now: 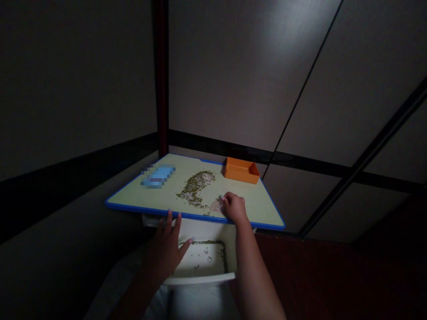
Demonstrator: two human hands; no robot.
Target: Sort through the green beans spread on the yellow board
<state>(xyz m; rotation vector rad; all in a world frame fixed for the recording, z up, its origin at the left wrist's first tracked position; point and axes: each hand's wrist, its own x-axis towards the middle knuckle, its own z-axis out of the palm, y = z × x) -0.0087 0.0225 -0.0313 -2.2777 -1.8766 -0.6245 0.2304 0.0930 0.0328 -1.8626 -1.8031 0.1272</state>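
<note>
Small green grains, like mung beans (191, 189), lie spread in a loose patch in the middle of a pale tabletop (256, 209) with a blue rim. My right hand (234, 206) rests low over the table, right of the grains, its fingers curled and pinched together. By its fingertips is a faint pinkish fan-shaped patch (216, 206); I cannot tell whether it is a print or a held thing. My left hand (170, 244) is open, fingers spread, with the tips at the table's front edge. Below, a white drawer (200, 281) has scattered grains inside it.
An orange open box (242, 172) stands at the table's back right. A blurred-out light blue flat object (158, 176) lies at the left. Panelled walls or cabinet doors (227, 80) rise close behind the table, and a dark red floor (316, 280) shows at right.
</note>
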